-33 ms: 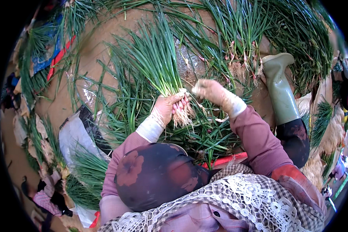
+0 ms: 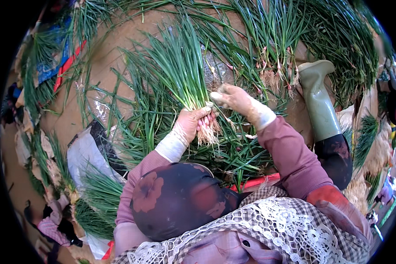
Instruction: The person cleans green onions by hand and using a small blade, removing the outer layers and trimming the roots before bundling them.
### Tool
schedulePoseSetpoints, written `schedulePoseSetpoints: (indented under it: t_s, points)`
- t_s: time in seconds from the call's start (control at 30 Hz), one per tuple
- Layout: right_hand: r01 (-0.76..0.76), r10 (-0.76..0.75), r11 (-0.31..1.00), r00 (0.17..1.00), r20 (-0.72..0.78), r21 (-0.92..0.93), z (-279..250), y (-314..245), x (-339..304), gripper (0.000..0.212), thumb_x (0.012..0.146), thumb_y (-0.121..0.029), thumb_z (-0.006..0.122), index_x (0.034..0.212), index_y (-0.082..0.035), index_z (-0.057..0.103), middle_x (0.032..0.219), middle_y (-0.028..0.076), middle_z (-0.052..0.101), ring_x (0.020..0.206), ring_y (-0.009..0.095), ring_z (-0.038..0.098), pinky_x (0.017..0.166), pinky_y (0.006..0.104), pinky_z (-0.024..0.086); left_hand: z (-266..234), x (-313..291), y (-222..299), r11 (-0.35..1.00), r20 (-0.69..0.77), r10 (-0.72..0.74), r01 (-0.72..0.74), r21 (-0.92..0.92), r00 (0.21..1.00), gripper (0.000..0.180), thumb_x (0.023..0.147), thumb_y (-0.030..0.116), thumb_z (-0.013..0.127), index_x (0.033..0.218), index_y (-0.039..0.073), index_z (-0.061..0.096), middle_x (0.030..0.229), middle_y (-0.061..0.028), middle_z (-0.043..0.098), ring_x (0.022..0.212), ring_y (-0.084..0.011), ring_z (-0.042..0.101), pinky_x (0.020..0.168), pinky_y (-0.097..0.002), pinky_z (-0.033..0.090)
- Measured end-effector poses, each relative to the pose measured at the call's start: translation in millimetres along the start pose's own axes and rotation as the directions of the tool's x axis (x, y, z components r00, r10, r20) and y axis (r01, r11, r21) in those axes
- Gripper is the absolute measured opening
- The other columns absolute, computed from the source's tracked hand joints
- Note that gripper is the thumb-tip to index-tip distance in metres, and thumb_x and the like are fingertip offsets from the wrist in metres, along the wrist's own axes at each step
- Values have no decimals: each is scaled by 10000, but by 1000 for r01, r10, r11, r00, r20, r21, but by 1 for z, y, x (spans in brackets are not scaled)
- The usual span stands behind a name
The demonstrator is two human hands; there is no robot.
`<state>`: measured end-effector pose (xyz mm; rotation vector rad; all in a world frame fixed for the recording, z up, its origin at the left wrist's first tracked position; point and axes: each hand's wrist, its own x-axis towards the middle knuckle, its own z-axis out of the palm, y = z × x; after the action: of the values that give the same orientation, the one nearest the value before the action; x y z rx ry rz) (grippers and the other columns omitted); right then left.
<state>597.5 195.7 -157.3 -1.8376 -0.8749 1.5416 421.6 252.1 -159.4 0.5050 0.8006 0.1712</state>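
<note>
My left hand (image 2: 191, 122) is wrapped around a bunch of spring onions (image 2: 180, 70). Their long green leaves fan away from me, while pink bulbs and pale stringy roots (image 2: 208, 137) hang out below my fist toward my lap. Just right of the bunch's white stems is my right hand (image 2: 234, 100), its fingers curled together in a pinch with whitish coverings on the tips. Anything between those fingertips is too small to make out. Loose green leaves (image 2: 233, 156) and stray stalks lie beneath both hands.
More spring onions (image 2: 275, 39) with roots toward me lie ahead on the wet brown floor (image 2: 114, 48). A dark green heap (image 2: 343, 39) is at far right, beside my pale green boot (image 2: 317, 99). A grey-white sheet (image 2: 87, 154) and another bunch (image 2: 99, 198) are at left.
My right hand has moved slightly left, closer to the stems of the bunch. The left hand keeps its hold, nearly still.
</note>
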Motion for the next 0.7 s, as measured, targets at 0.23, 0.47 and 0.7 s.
schedulePoseSetpoints:
  t_s: [0.23, 0.47, 0.7]
  points:
    - [46, 14, 946, 984, -180, 322, 35, -4, 9, 206, 796, -208, 507, 776, -4, 519, 656, 71, 530, 597, 175, 522, 582, 288, 431, 8, -11, 8, 991, 4, 0, -1, 135, 1000, 161, 763, 70, 540, 892, -25, 550, 717, -114, 593, 533, -98, 527, 462, -173, 424]
    - [132, -147, 875, 989, -5, 466, 27, -8, 7, 97, 785, -153, 521, 767, -59, 503, 604, -18, 473, 498, 53, 427, 456, 166, 343, 12, -19, 12, 989, 46, 60, -66, 133, 997, 192, 758, 86, 538, 919, -18, 530, 723, -113, 591, 506, -71, 506, 447, -155, 410]
    - [120, -27, 740, 988, -150, 661, 29, -29, -18, 154, 800, -173, 532, 854, -29, 530, 739, 22, 532, 629, 81, 488, 559, 209, 423, 7, -24, 20, 985, 93, 156, -162, 52, 983, 203, 751, 94, 553, 916, -20, 523, 751, -122, 596, 504, -67, 501, 457, -150, 406]
